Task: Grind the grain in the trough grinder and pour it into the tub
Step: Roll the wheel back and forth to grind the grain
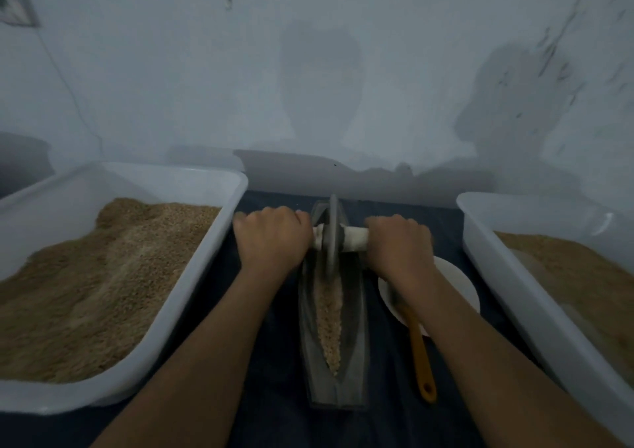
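Gripping the white axle (353, 238) on both sides now, my left hand (272, 238) curled round the stub left of the grinding wheel (332, 238), my right hand (399, 241) wrapped round the stub on the right. Both fists are clenched tight on it, knuckles up, with the wheel standing upright between them.

The wheel sits toward the far end of the trough grinder (331, 331), edge down in the groove. The grain (330, 324) lies in a pale strip along the groove on my side of the wheel, heaped loosely and looking coarse, so I judge the grinding is not finished.

That wheel looks like heavy metal, stiff and narrow, so it will want to tip sideways; I'd keep even pressure on both stubs and let the weight do the crushing. The axle looks smooth, so a full wrap beats fingertips. The trough itself looks heavy too; for pouring I'd take it by its two long sides, since the grain is loose and will run.

The trough rests on a dark cloth (267, 379). Just beside it on the right is a white plate (456, 283) with an orange-handled brush (420, 355) lying across it. The left tub (192, 293) holds a deep bed of brown grain; the right tub (504, 276) holds a shallower layer. A pale wall (315, 70) stands behind.
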The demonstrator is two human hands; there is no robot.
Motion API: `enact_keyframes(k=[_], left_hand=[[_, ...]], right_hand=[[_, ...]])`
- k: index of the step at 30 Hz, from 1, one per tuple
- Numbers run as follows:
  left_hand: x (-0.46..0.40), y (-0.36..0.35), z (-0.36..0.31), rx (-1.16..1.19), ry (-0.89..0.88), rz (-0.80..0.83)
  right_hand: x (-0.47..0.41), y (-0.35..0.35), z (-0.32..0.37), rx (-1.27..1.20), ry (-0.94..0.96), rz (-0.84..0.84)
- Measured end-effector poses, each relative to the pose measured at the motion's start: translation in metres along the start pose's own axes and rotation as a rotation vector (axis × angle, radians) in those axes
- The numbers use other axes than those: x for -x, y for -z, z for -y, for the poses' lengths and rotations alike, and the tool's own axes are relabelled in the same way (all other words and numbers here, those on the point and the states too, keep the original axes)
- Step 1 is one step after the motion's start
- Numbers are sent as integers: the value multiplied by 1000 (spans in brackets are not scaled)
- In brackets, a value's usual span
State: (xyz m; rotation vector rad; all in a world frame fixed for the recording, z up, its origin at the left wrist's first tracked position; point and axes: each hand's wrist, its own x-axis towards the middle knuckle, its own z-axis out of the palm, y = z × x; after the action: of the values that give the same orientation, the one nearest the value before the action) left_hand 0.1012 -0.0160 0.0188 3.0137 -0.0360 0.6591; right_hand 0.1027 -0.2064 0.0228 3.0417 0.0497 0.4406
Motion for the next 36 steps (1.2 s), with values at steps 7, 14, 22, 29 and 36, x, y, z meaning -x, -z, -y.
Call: enact_keyframes(k=[7, 14, 22, 29, 36], left_hand=[[96, 9, 38, 164, -229, -222], [30, -12, 18, -122, -203, -109], [29, -1, 12, 57, -129, -100], [94, 7, 35, 115, -216, -222], [-3, -1, 5, -109, -106, -24]], right_hand=[[106, 12, -13, 16, 226, -329], [22, 7, -3, 70, 80, -8], [42, -6, -7, -5, 61, -104], [96, 6, -13, 23, 239, -307], [-8, -4, -7, -9, 36, 52]])
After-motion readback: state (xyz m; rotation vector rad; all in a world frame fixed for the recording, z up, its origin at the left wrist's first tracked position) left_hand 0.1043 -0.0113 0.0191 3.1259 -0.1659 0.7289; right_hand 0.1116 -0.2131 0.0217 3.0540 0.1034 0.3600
